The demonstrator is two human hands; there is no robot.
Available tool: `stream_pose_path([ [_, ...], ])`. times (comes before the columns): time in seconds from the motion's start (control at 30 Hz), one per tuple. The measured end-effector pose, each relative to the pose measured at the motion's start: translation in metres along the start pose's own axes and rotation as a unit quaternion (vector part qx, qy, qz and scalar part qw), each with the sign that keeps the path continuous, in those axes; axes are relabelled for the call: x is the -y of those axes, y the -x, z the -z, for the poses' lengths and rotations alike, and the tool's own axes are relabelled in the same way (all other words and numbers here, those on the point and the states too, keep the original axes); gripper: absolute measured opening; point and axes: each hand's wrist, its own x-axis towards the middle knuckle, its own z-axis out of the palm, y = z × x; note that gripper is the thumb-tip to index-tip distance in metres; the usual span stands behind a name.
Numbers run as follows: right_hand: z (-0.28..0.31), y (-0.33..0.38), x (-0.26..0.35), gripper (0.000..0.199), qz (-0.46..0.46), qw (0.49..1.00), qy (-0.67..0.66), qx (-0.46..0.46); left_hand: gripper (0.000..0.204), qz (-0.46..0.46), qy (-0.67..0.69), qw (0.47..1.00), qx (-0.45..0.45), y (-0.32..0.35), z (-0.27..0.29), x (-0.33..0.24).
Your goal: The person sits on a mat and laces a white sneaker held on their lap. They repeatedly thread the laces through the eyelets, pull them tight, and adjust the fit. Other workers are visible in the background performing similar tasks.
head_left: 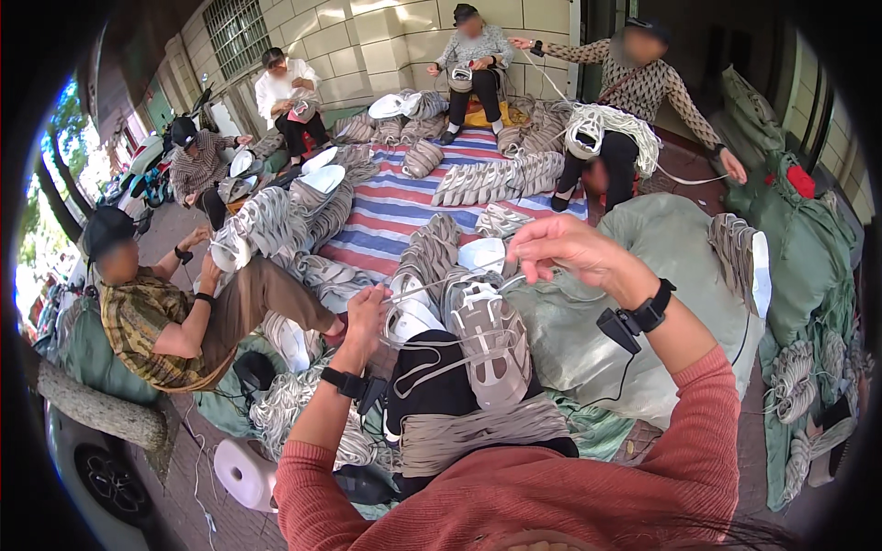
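A grey-beige shoe upper [494,356] with white overlays rests on my lap, its toe toward me. My left hand [366,320] is closed on a pale shoelace [427,290], left of the upper. Above and right of the upper, my right hand [574,250] pinches the lace between thumb and fingers. The lace runs nearly taut between both hands, over the upper's far end. Loose lace loops hang across the upper and left of it. A thick bundle of grey laces [487,433] lies across my lap, nearer to me.
A striped sheet [386,216] ahead bears rows of shoe uppers [501,181]. Large green sacks [643,303] bulge at my right; a white roll [246,474] stands at lower left. Several people sit around with uppers, the nearest person [152,312] at left. A tree trunk [96,404] leans nearby.
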Motion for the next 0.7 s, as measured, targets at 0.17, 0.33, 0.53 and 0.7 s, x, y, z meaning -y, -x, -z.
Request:
stream_pose_path([
  [0.17, -0.002, 0.017, 0.025, 0.023, 0.086, 0.99, -0.11, -0.026, 0.022, 0.003, 0.013, 0.998, -0.067, -0.015, 0.012, 0.024],
  [0.33, -0.019, 0.027, 0.035, 0.03, 0.187, 0.969, -0.159, -0.022, 0.02, 0.0, -0.019, 1.0, -0.007, -0.021, 0.012, 0.037],
  [0.53, -0.017, 0.003, 0.012, 0.024, 0.164, 0.982, 0.052, -0.076, 0.017, -0.182, -0.116, 0.974, 0.068, -0.009, -0.036, 0.012],
  [0.7, -0.019, -0.041, -0.021, 0.016, 0.314, 0.886, 0.296, -0.17, 0.021, -0.107, 0.03, 0.988, 0.111, 0.023, -0.097, -0.042],
])
